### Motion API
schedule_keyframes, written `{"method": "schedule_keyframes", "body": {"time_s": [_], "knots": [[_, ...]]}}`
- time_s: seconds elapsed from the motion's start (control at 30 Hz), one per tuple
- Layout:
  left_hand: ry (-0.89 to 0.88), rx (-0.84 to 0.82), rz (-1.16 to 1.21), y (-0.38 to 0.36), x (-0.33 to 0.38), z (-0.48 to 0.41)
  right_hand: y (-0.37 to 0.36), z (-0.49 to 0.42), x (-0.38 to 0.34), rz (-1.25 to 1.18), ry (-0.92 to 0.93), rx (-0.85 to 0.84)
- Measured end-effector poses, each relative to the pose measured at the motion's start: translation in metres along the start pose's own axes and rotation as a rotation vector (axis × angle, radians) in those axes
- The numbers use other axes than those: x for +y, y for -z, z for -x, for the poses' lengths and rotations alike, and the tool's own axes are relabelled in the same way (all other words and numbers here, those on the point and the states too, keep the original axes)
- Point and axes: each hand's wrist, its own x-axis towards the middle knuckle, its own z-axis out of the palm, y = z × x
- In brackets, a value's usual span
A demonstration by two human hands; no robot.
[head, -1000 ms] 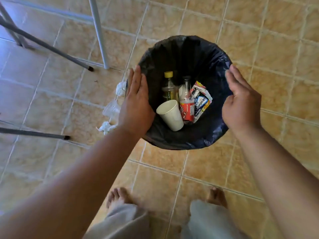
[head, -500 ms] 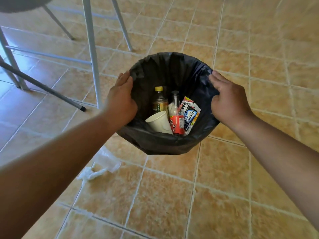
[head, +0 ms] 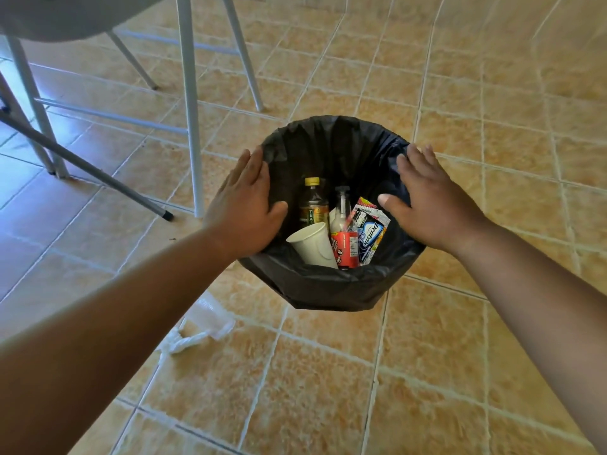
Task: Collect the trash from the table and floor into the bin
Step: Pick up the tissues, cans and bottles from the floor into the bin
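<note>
A round bin lined with a black bag is held off the tiled floor between both hands. My left hand grips its left rim, thumb inside the bag. My right hand grips the right rim the same way. Inside lie a tea bottle with a yellow cap, a white paper cup, a red-labelled bottle and a gum wrapper. On the floor at lower left, partly behind my left forearm, lie a clear plastic wrapper and a crumpled white tissue.
A white table edge shows at the top left, with its grey metal legs and a slanted brace standing on the tan tiled floor just left of the bin.
Both hands closed on the bin's rim and the bin has come away from the floor trash, which now lies lower left. My view has tilted up, so my feet are out of sight.
</note>
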Motion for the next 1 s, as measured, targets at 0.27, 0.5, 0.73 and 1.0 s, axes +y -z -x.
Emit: {"method": "schedule_keyframes", "body": {"time_s": [0.27,0.5,0.73,1.0], "knots": [[-0.032,-0.026,0.022,0.004,-0.006,-0.002,-0.01,0.016,-0.011,0.029,0.007,0.043],[-0.009,-0.02,-0.005,0.01,-0.017,0.004,-0.014,0.015,-0.025,0.014,0.021,0.031],[0.019,0.015,0.056,0.005,-0.022,0.01,-0.015,0.01,-0.029,0.078,0.022,0.013],[0.0,0.048,0.101,0.001,-0.026,0.011,-0.013,0.009,-0.029,0.137,0.027,-0.007]]}}
